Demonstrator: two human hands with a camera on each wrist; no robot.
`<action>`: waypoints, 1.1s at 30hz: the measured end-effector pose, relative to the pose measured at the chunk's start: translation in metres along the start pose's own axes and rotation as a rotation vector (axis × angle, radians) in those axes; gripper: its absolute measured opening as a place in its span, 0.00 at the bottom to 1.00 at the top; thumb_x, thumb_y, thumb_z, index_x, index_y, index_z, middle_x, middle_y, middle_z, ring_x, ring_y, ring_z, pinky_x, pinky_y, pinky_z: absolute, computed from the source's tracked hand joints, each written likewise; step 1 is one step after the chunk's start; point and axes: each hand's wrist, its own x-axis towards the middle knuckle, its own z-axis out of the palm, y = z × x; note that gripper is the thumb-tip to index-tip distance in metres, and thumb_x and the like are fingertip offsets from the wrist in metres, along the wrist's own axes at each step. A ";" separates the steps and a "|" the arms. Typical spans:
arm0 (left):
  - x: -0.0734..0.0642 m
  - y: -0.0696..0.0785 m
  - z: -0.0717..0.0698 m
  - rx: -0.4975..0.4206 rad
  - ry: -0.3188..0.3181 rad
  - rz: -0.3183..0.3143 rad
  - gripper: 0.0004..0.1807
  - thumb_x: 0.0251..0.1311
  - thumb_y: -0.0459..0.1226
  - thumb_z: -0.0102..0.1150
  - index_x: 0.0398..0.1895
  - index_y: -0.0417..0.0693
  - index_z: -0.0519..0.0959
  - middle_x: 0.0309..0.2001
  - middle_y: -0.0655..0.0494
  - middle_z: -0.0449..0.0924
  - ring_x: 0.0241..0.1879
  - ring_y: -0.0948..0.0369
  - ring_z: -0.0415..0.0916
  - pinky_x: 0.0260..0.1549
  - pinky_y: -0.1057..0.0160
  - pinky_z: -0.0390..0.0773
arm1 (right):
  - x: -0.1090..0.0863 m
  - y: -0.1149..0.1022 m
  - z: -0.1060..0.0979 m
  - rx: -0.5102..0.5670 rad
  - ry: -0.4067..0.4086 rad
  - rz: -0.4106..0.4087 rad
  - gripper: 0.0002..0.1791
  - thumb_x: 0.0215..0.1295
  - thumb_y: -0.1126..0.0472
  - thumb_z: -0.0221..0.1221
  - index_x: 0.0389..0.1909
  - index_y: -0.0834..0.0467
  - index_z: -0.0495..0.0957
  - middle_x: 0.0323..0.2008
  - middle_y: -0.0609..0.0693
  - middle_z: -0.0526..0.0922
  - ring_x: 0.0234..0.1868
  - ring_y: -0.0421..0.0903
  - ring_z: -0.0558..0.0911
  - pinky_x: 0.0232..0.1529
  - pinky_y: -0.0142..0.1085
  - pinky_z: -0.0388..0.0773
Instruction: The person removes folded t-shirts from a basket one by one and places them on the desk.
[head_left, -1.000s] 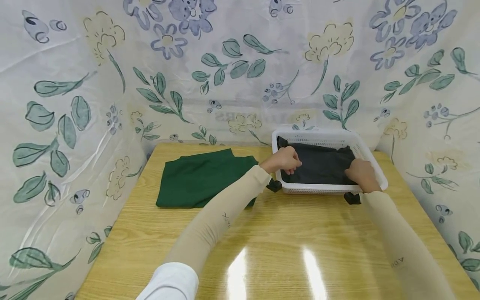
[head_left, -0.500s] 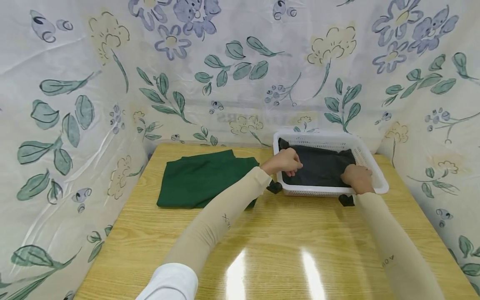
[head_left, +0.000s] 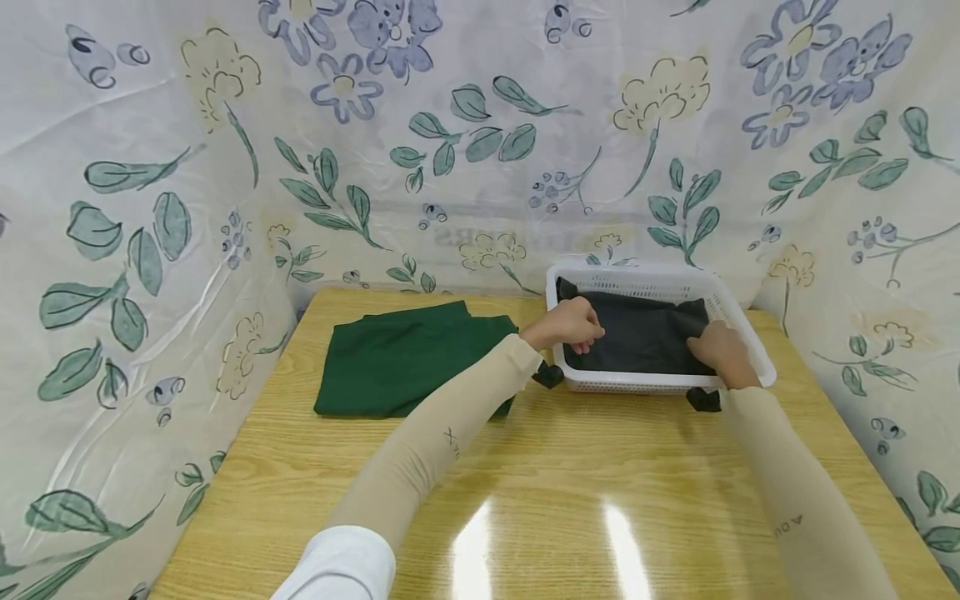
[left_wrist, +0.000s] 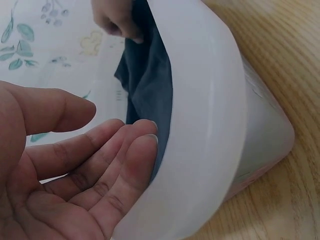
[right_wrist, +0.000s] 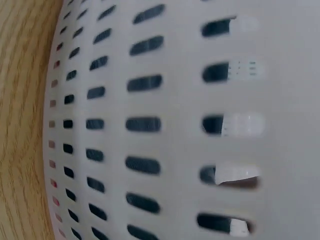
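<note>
A black folded cloth (head_left: 637,333) lies in a white perforated plastic basket (head_left: 750,350), its back corners sticking up a little. My left hand (head_left: 566,323) hovers over the basket's left end. In the left wrist view its fingers are loosely bent, thumb apart, with nothing between them. My right hand (head_left: 723,346) is at the cloth's right end, inside the basket's right wall, thumb side against the fabric; I cannot tell whether it pinches the cloth. The right wrist view shows only the basket's slotted wall (right_wrist: 182,125), with dark fabric behind the slots.
A dark green folded cloth (head_left: 412,358) lies on the wooden table (head_left: 570,483) left of the basket, partly behind my left forearm. Floral curtains (head_left: 480,183) surround the table at the back and sides. The basket stands near the back curtain.
My right hand shifted left along the cloth's right end, then back right. The left hand has stayed nearly in place. The green cloth has not moved.
</note>
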 end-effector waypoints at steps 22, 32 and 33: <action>0.006 0.002 0.001 0.046 0.063 -0.011 0.11 0.75 0.35 0.57 0.41 0.37 0.87 0.30 0.52 0.83 0.24 0.61 0.82 0.28 0.68 0.81 | -0.015 0.004 -0.021 0.059 0.242 0.059 0.27 0.75 0.55 0.57 0.63 0.72 0.73 0.57 0.77 0.74 0.52 0.75 0.77 0.43 0.61 0.79; 0.017 0.015 0.003 0.069 -0.087 -0.156 0.28 0.78 0.40 0.51 0.74 0.34 0.64 0.71 0.42 0.68 0.69 0.48 0.68 0.64 0.53 0.73 | -0.014 0.012 -0.027 0.082 0.290 0.090 0.25 0.75 0.55 0.56 0.63 0.69 0.74 0.60 0.76 0.73 0.56 0.74 0.75 0.50 0.64 0.77; 0.018 0.015 0.002 0.045 -0.092 -0.171 0.35 0.78 0.41 0.51 0.80 0.36 0.54 0.79 0.43 0.55 0.77 0.45 0.54 0.70 0.49 0.66 | -0.014 0.011 -0.027 0.087 0.302 0.085 0.24 0.75 0.55 0.56 0.62 0.69 0.74 0.59 0.75 0.74 0.56 0.74 0.75 0.50 0.64 0.77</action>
